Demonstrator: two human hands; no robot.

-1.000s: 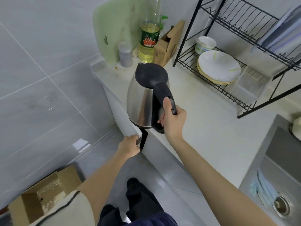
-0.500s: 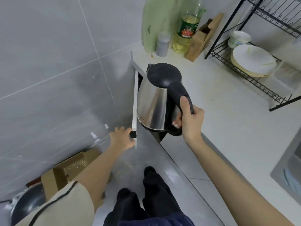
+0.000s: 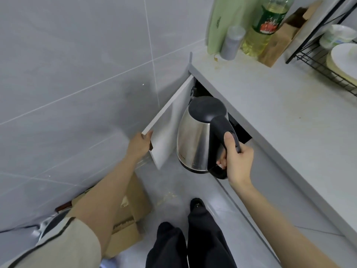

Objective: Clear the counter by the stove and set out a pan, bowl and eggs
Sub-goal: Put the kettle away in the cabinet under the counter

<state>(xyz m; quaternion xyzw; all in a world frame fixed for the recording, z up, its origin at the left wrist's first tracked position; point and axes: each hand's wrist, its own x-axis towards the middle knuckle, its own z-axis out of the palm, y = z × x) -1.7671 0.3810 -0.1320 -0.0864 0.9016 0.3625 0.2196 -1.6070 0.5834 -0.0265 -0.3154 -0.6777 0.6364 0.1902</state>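
Closest in, the person's dark trouser legs (image 3: 193,242) stand on the tiled floor facing the cabinets, and a beige sleeve (image 3: 58,246) leads out along the left arm. Beneath that arm an open cardboard box (image 3: 133,213) sits on the floor. What looks like a pan (image 3: 45,227) lies half hidden beside it near the wall, so it is not yet set out.

Further out, the left hand (image 3: 140,145) grips the free edge of the cabinet door (image 3: 170,130), fingers curled round it by the small dark pull. It holds the door swung wide so the space under the counter (image 3: 280,117) is open. The right hand (image 3: 238,161) is wrapped tight round the black handle of the steel kettle (image 3: 193,140), with the thumb laid along the top to steady it. The kettle hangs upright in the air, off the counter and level with the dark cabinet mouth (image 3: 240,132). This suggests it is being stowed inside to clear the surface.

Beyond, a green cutting board (image 3: 218,26), a grey canister (image 3: 231,43), an oil bottle (image 3: 264,29) and a brown carton (image 3: 280,43) stand bunched in the corner against the wall, out of the working area. Farthest right, a black wire rack (image 3: 318,64) holds stacked plates (image 3: 345,62) and a small bowl (image 3: 338,35), likely the one to set out.
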